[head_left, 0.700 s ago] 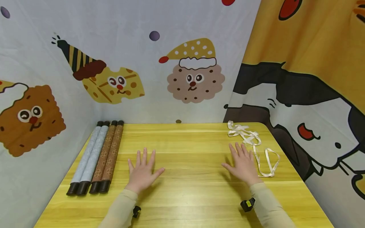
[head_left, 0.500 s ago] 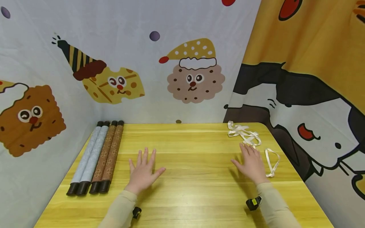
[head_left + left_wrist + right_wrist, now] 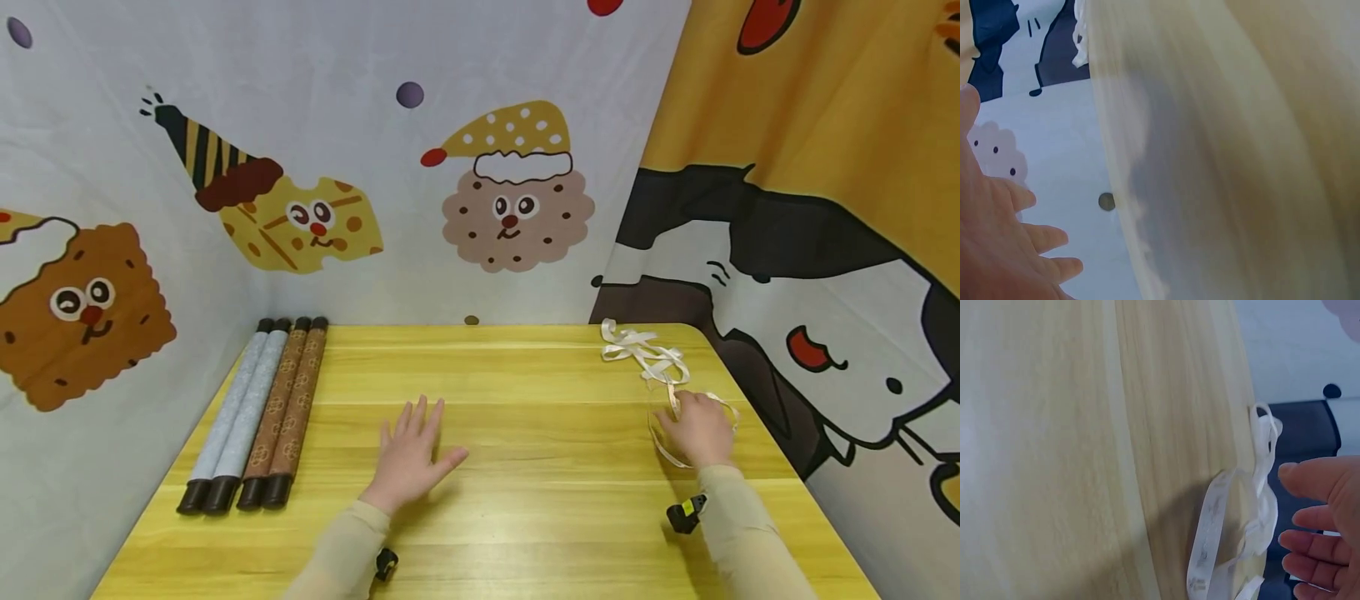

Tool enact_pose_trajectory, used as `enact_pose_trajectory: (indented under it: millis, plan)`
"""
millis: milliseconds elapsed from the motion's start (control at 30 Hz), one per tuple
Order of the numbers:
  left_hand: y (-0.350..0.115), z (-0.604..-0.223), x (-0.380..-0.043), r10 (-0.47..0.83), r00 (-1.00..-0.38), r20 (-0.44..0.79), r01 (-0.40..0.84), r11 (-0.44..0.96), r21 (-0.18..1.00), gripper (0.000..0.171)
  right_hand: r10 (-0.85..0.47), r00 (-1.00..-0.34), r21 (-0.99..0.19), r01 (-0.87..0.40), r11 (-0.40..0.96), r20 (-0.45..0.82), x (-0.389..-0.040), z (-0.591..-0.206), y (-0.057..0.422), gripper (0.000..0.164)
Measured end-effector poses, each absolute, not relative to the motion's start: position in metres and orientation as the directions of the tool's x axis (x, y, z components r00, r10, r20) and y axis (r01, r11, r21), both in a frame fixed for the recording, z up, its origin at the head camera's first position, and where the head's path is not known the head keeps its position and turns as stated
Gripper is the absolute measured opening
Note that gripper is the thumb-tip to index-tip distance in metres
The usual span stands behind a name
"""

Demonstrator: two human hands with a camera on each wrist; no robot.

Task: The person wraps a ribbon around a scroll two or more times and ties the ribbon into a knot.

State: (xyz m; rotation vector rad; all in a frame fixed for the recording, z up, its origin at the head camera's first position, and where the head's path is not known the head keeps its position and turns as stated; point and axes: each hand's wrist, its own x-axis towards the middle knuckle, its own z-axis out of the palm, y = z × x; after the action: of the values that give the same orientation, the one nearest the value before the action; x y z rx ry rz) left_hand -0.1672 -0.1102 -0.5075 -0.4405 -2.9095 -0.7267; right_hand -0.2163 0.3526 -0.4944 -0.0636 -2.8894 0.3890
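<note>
A long narrow white ribbon [image 3: 647,357] lies loosely tangled at the back right of the table. Over its nearer loop, my right hand [image 3: 699,429] reaches down with bent fingers in the head view. From the right wrist, the same hand [image 3: 1329,519] shows its thumb and fingers apart and loosely bent beside the ribbon [image 3: 1207,534], which carries faint printed marks. Nothing shows pinched between them. My left hand [image 3: 411,458] hovers near the middle of the table, fingers spread and holding nothing. Its fingers [image 3: 1047,237] stay extended in the left wrist view.
On the left of the table [image 3: 495,367] lie two light-blue rolls [image 3: 238,417] and two brown patterned rolls [image 3: 287,408], all with black end caps. A white cartoon-printed cloth [image 3: 337,75] hangs behind, with a yellow one [image 3: 825,108] to the right.
My right hand has moved right and down over the ribbon's near loop, its fingers bending, and part of the ribbon has shifted. My left hand has moved right, still spread.
</note>
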Motion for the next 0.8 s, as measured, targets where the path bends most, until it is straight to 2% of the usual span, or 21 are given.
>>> enact_pose_trajectory:
  millis: [233,400,500,600,800]
  plan:
    - [-0.094,-0.510,-0.169,0.295,-0.946,0.138,0.324,0.824,0.464,0.090,0.142,-0.988,-0.268,0.121,0.956,0.062,-0.220,-0.496,0.366,0.049]
    - [-0.084,-0.507,-0.170,0.318,-0.941,0.117,0.335,0.817,0.469,0.090,0.172,-0.985,-0.275,0.174,0.945,-0.033,-0.220,-0.496,0.370,0.034]
    - [-0.078,-0.508,-0.170,0.325,-0.939,0.116,0.339,0.809,0.480,0.090,0.183,-0.979,-0.274,0.202,0.940,-0.092,-0.219,-0.494,0.371,0.039]
    - [-0.073,-0.509,-0.171,0.328,-0.937,0.119,0.343,0.803,0.488,0.091,0.190,-0.973,-0.270,0.219,0.938,-0.129,-0.219,-0.492,0.372,0.039]
    - [-0.065,-0.509,-0.171,0.337,-0.934,0.121,0.349,0.783,0.515,0.090,0.205,-0.965,-0.266,0.244,0.933,-0.164,-0.224,-0.493,0.376,0.029]
